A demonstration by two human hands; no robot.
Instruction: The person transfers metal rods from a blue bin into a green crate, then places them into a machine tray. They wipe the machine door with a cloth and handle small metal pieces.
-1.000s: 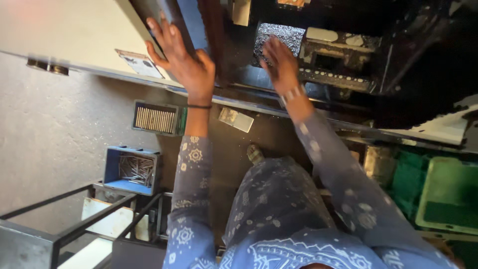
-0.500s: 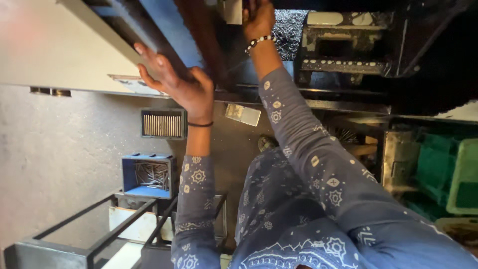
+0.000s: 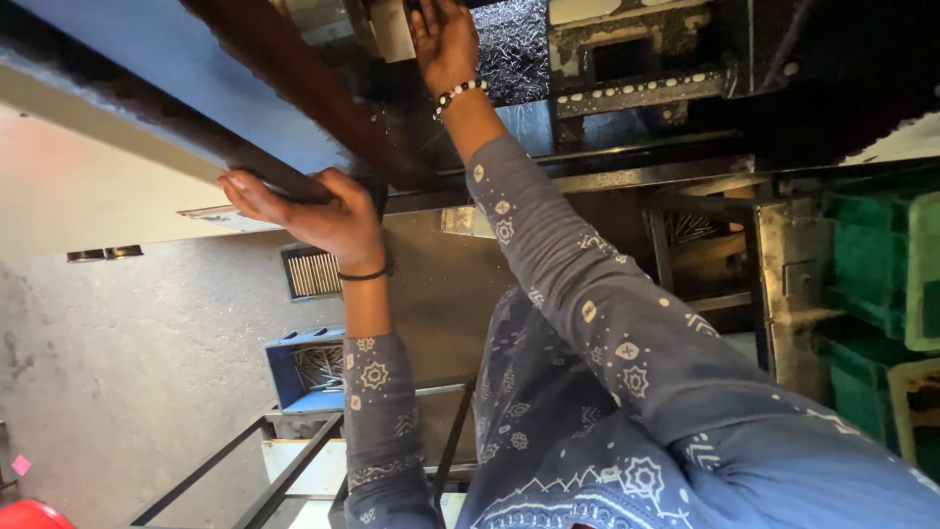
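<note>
Gripping the edge of a long blue-faced panel (image 3: 211, 73), the left hand (image 3: 313, 211) has its fingers (image 3: 257, 185) curled over the lip and pressed together, thumb side under, which looks like a steadying hold so the panel does not swing. That panel runs diagonally from far left toward the middle, with a dark brown beam (image 3: 294, 83) lying along it. Right hand (image 3: 443, 39) is up at the far edge of view, palm flat against a pale block (image 3: 392, 27) on the dark machine (image 3: 636, 69); fingers lie close together and extended, partly cut off by the frame, so I cannot tell whether they pinch anything. A bead bracelet (image 3: 458, 94) sits on that wrist, a thin black band (image 3: 364, 275) on the left one. Both arms wear grey-blue patterned sleeves (image 3: 607, 323), the right arm stretched well further than the left, probably because the block sits deeper in the machine. Machine has a perforated metal strip (image 3: 641, 90) and a patch of glittery swarf (image 3: 514, 49) just right of the hand. Below: concrete floor (image 3: 117, 382), a floor grate (image 3: 311, 271), a blue bin (image 3: 308, 367) of metal scraps near the left forearm, black frame (image 3: 294, 470) beside it. Green crates (image 3: 881, 284) stacked at the right, well apart from both hands.
</note>
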